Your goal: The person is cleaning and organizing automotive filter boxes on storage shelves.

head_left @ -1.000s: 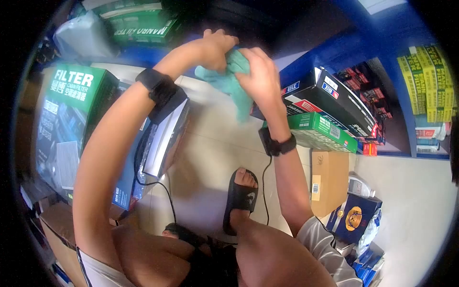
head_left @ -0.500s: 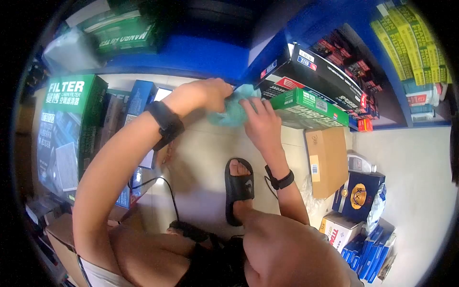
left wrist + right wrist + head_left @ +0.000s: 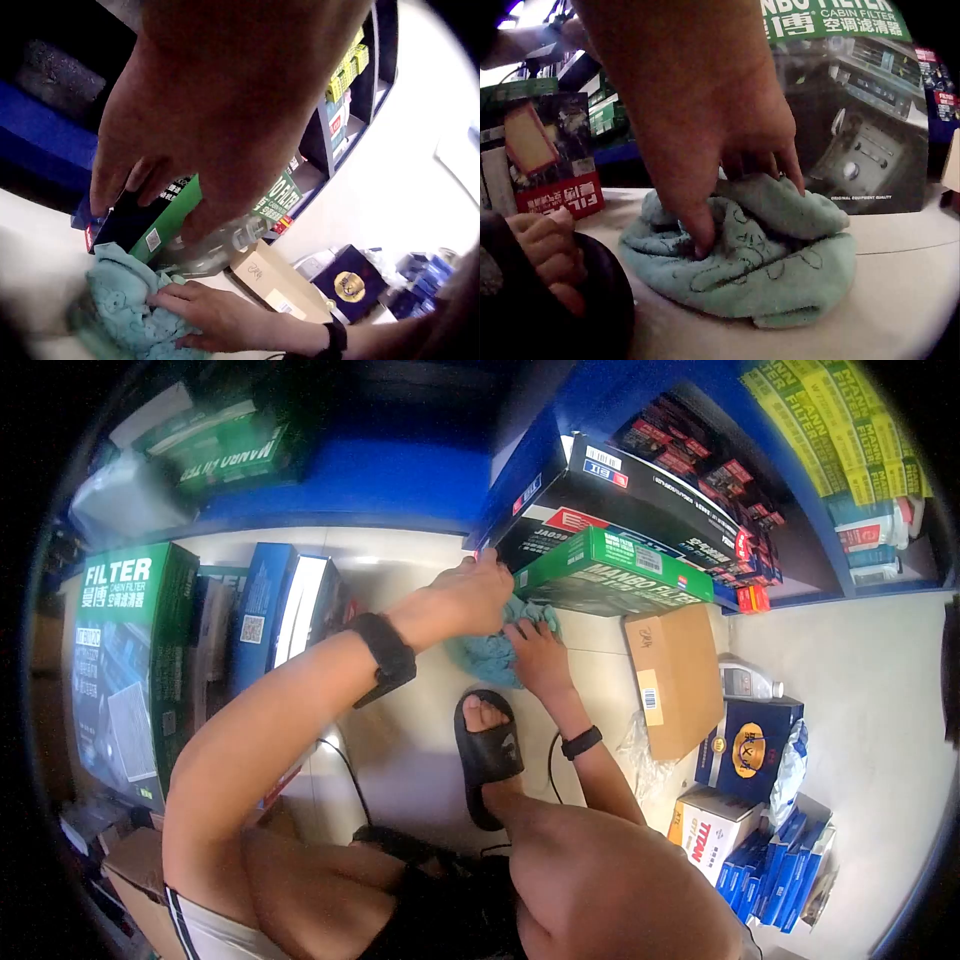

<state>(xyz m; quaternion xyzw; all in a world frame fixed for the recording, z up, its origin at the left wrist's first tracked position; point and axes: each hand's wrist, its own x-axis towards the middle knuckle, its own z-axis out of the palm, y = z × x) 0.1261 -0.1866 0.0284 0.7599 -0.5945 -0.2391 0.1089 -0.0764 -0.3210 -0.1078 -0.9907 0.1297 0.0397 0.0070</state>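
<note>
A crumpled teal cloth [image 3: 772, 247] with dark line patterns lies bunched on the pale floor. My right hand [image 3: 540, 660] grips it from above, and in the right wrist view the thumb and fingers sink into its folds. Over the near ends of a black box [image 3: 640, 510] and a green filter box [image 3: 620, 575] is my left hand [image 3: 465, 600]. Its fingers reach to the black box's corner, the thumb lower by the green one, as the left wrist view shows. The cloth is below the left hand, partly hidden by it in the head view.
Blue shelving [image 3: 390, 480] rises behind, with yellow boxes [image 3: 850, 430] at upper right. A large filter box [image 3: 130, 670] and a blue box [image 3: 262, 615] stand left. To the right are a cardboard carton [image 3: 675, 680], a bottle and a dark blue box [image 3: 750, 745]. A sandalled foot [image 3: 488, 750] is beside the cloth.
Both hands have come down and nearer with the cloth, from beside the shelf to the floor. My left hand has come off the cloth to the box ends; the right still holds it.
</note>
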